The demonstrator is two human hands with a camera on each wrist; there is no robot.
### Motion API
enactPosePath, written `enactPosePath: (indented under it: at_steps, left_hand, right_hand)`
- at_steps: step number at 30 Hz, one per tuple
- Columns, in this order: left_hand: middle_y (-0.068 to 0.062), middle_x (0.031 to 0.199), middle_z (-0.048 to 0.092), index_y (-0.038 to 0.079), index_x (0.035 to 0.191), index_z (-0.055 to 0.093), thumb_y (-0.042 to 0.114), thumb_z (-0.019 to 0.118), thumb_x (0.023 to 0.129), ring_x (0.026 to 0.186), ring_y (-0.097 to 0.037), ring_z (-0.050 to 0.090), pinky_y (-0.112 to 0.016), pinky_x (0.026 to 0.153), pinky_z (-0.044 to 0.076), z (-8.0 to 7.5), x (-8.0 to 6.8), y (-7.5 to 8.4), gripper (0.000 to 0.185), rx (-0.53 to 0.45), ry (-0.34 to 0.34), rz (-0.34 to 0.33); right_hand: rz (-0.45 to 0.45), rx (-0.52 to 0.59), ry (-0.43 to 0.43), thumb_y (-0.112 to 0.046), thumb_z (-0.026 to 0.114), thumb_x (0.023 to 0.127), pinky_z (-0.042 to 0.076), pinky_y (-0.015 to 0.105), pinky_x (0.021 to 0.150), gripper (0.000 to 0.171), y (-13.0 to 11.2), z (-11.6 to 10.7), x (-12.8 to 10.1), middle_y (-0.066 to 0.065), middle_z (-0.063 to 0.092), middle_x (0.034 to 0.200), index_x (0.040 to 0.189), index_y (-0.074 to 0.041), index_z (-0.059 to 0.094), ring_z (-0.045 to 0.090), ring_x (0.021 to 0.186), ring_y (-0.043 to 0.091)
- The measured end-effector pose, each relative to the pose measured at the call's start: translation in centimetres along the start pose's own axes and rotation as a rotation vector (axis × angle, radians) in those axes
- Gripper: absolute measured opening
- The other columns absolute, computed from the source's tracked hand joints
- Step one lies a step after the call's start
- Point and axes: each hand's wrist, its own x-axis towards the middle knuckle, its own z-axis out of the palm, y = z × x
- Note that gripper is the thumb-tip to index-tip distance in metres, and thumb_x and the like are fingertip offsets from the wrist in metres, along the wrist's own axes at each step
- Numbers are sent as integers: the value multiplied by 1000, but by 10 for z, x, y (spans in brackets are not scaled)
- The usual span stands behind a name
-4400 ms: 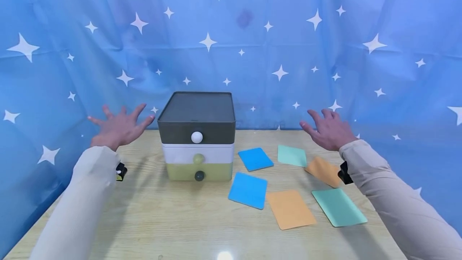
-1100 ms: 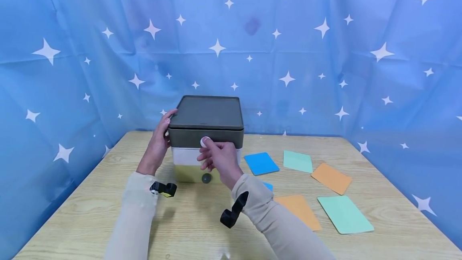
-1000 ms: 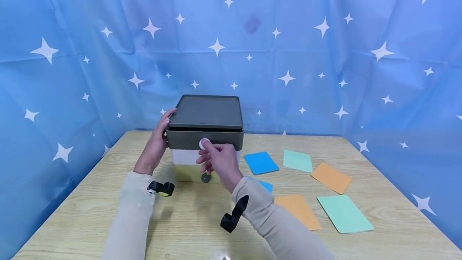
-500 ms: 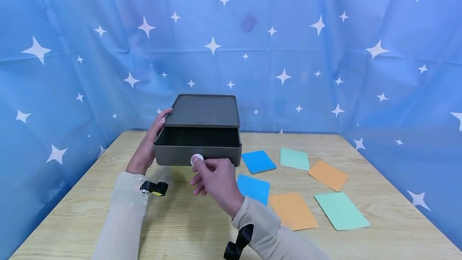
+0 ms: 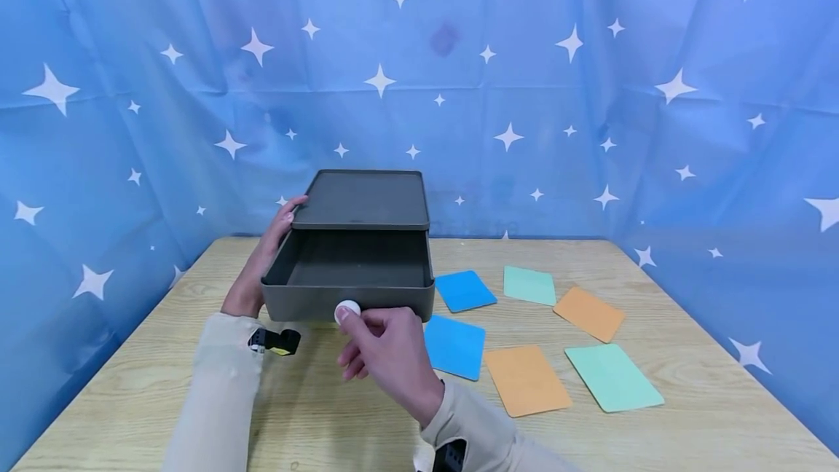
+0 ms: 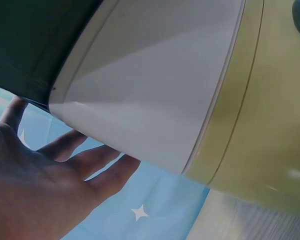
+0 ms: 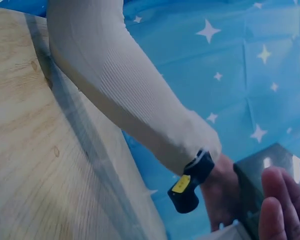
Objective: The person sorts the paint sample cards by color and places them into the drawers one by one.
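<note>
A small stacked drawer cabinet (image 5: 363,199) with a dark grey top stands at the left of the table. Its grey top drawer (image 5: 288,304) is pulled well out and its inside looks bare. My right hand (image 5: 396,355) pinches the white round knob (image 5: 347,310) on that drawer's front. Along the cabinet's left side rests my left hand (image 5: 255,275), its fingers extended. The left wrist view shows the white middle drawer (image 6: 150,85) and the yellow-green bottom drawer (image 6: 260,140) closed below. Only fingertips (image 7: 275,215) of my right hand appear in the right wrist view.
Right of the cabinet lie two blue cards (image 5: 455,347), two orange cards (image 5: 527,381) and two mint-green cards (image 5: 615,377), spread on the wooden table (image 5: 708,414). A blue star-patterned cloth (image 5: 557,93) hangs behind and at both sides.
Both hands came from apart to the cabinet. My right hand took the white knob and drew the top drawer out toward me, while my left hand stayed at the cabinet's side.
</note>
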Motion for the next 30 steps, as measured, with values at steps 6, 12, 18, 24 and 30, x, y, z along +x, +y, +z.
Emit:
enactPosePath:
  at_steps: [6,12,18,24,30]
  left_hand:
    - [-2,170,3,30,161,17,47,22,109,152,-33,8,-71,120,10,-1,-4,2,55,-16,4,14]
    - [-2,170,5,31,161,17,48,22,109,151,-33,9,-72,119,11,-5,-6,2,55,-20,6,8]
    - [-3,170,5,31,162,16,49,22,109,152,-34,10,-71,119,14,-7,-4,2,56,-13,-2,1]
    - [-3,170,4,34,161,16,51,22,109,151,-36,12,-70,119,17,-7,-1,3,56,-22,-10,-25]
    - [-1,170,5,37,161,17,51,23,108,151,-36,12,-73,118,18,-6,0,0,54,-24,-9,-44]
  right_hand:
    - [-11,-6,-3,-42,65,97,59,31,58,37,1,3,-2,16,72,70,95,-7,77,68,52,16]
    - [3,-3,-37,-41,66,97,59,32,58,36,-2,4,-4,15,73,71,95,-7,77,69,53,19]
    - [-5,-114,-251,-36,63,99,59,31,59,34,5,-12,-12,12,73,73,87,-7,75,69,57,12]
    - [-214,-481,-789,-26,60,101,57,16,70,23,21,-52,-9,5,76,89,100,-8,74,64,74,-11]
    - [-219,-779,-711,-27,75,91,57,19,82,23,40,-97,8,-3,76,99,107,-9,74,69,88,-3]
